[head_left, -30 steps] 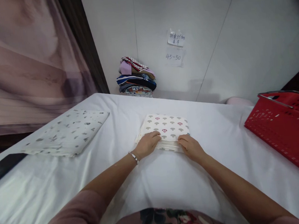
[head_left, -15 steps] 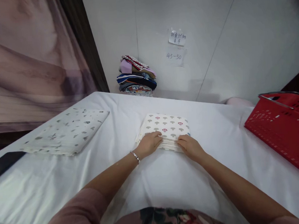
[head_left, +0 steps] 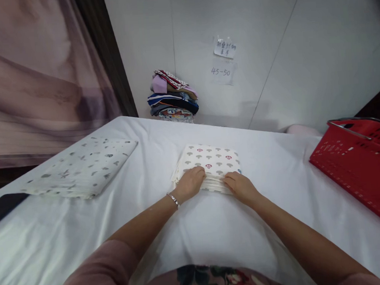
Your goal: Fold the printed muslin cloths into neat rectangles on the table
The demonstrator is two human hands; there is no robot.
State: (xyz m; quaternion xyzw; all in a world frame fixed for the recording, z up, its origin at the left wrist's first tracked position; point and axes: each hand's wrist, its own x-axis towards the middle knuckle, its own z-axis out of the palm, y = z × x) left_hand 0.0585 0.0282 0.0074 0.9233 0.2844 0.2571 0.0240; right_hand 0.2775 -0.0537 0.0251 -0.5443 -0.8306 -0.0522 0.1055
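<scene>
A white cloth with grey and red mushroom prints (head_left: 215, 157) lies folded into a thick, many-layered square in the middle of the table. My left hand (head_left: 190, 182), with a bracelet at the wrist, grips the near edge of this cloth left of its middle, fingers curled over the top. On the right part of the same edge, my right hand (head_left: 241, 186) is closed with its fingertips on the layers. The stacked folds show between both hands. My thumbs are mostly hidden.
Another folded white cloth with small dark prints (head_left: 86, 168) lies at the left, near a black flat object (head_left: 2, 210). A red plastic basket (head_left: 362, 159) with metal handles stands at the right. Piled clothes (head_left: 173, 95) rise beyond the far edge of the white-covered table (head_left: 270, 158).
Almost nothing differs. My left fingers have shifted very slightly on the near edge of the cloth; my right hand keeps its place.
</scene>
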